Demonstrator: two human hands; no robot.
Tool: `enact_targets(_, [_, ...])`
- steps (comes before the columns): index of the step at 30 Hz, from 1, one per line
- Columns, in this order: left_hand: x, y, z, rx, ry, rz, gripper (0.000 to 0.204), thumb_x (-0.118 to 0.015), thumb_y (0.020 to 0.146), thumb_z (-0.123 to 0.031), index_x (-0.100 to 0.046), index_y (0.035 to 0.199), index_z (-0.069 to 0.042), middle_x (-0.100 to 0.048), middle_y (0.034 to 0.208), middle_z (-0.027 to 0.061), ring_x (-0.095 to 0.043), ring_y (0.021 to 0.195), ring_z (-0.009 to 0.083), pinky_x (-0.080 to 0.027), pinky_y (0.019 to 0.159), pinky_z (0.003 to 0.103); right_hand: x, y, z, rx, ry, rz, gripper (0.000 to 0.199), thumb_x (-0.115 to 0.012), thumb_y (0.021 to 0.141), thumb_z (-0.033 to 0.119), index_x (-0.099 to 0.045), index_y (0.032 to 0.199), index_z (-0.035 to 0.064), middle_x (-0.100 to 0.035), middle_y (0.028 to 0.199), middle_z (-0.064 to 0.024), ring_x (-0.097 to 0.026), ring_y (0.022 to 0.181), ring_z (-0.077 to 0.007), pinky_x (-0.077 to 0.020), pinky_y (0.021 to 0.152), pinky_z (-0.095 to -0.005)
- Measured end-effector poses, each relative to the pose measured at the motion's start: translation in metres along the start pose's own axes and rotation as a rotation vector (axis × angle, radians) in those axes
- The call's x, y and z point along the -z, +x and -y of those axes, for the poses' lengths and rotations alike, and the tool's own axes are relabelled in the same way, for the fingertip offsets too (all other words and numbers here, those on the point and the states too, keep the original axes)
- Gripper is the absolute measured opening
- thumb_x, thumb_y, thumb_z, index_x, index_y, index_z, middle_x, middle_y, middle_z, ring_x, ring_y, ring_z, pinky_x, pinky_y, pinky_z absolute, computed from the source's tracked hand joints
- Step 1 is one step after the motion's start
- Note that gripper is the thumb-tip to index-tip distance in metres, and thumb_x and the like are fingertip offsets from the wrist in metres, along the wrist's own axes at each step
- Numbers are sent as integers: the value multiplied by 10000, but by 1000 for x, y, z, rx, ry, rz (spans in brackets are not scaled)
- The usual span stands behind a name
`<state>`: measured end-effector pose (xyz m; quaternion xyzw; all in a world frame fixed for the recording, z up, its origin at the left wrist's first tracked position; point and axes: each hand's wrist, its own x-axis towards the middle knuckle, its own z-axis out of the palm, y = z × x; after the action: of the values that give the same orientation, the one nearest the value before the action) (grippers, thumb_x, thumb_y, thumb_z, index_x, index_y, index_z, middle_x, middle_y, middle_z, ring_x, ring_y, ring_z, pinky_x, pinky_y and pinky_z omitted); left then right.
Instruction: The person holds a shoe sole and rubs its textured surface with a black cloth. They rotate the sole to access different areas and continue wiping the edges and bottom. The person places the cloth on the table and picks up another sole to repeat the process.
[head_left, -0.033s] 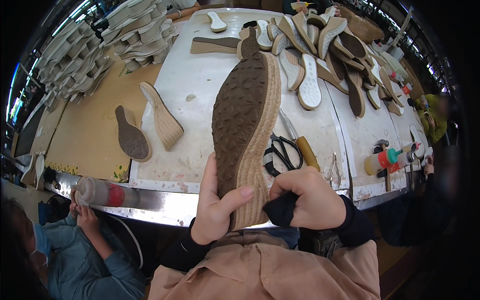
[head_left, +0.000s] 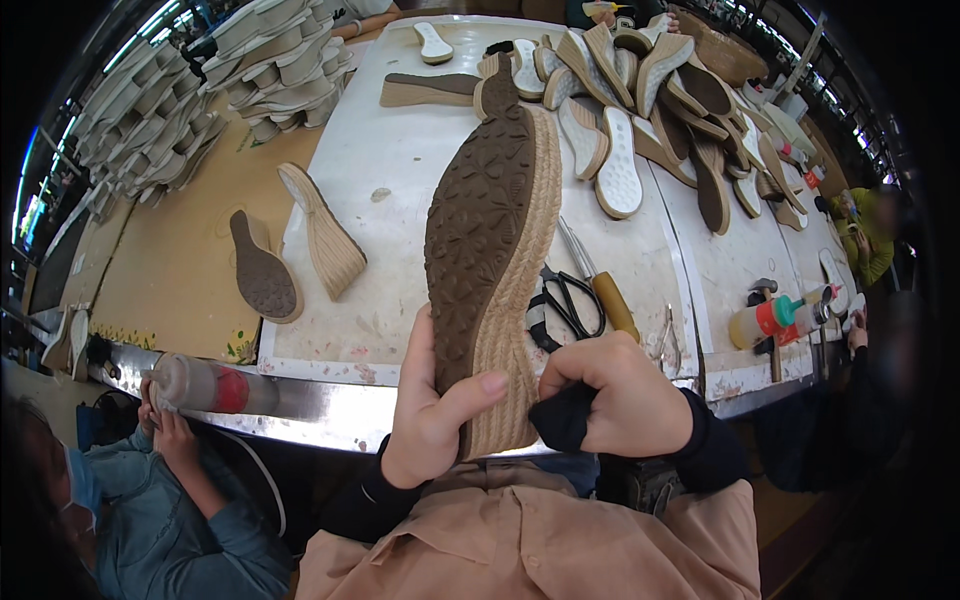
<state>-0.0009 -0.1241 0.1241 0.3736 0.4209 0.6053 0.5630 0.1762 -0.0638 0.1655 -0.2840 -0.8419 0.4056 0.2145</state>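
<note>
My left hand (head_left: pixel 437 405) grips a wedge shoe sole (head_left: pixel 478 230) by its heel end, thumb across the braided side. The sole stands tilted up before me, its brown patterned tread toward me and a rope-like braid along its right edge. Bunched in my right hand (head_left: pixel 635 395) is a black cloth (head_left: pixel 562 418), pressed against the braid near the heel. Behind the sole lie black-handled scissors (head_left: pixel 575 305) and a tool with a yellow-brown handle (head_left: pixel 614 308). Small metal pliers (head_left: pixel 667 335) rest to their right.
A heap of wedge soles (head_left: pixel 650 110) covers the far right of the white table (head_left: pixel 350 250). Two more soles (head_left: pixel 325 235) lie at left. Pale soles (head_left: pixel 270 60) are stacked far left. Squeeze bottles (head_left: pixel 770 318) stand right; another bottle (head_left: pixel 205 385) lies beside a masked co-worker (head_left: pixel 180 510).
</note>
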Motion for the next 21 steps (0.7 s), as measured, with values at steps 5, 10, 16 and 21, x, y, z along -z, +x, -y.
enact_targets(5, [0, 3, 0, 7, -21, 8, 710, -582, 758, -149, -302, 1391, 12, -558, 1191, 214, -580, 1069, 250, -465, 930, 344, 1, 2, 0, -2, -2, 17, 88, -670, 664, 26, -598, 686, -20, -606, 623, -162, -630, 598, -330, -487, 542, -338])
enact_targets(10, [2, 4, 0, 38, -57, 30, 700, -578, 770, -139, -297, 1392, 18, -561, 1187, 210, -580, 1064, 246, -460, 931, 341, 0, 2, -2, 24, -9, 6, 79, -662, 659, 19, -599, 686, -21, -600, 616, -162, -629, 600, -335, -485, 542, -344])
enact_targets(16, [3, 6, 2, 45, -58, 63, 675, -564, 782, -118, -299, 1388, 20, -566, 1171, 201, -584, 1050, 234, -459, 926, 335, 2, 4, -1, 39, -51, 48, 75, -648, 643, 11, -601, 689, -24, -599, 630, -166, -624, 617, -339, -486, 557, -359])
enact_targets(21, [4, 6, 4, 68, -80, 62, 667, -555, 787, -113, -297, 1388, 20, -566, 1171, 201, -586, 1047, 235, -460, 926, 337, 3, 4, -2, 28, -30, 63, 88, -646, 631, 17, -602, 693, -28, -603, 644, -169, -623, 637, -344, -491, 579, -367])
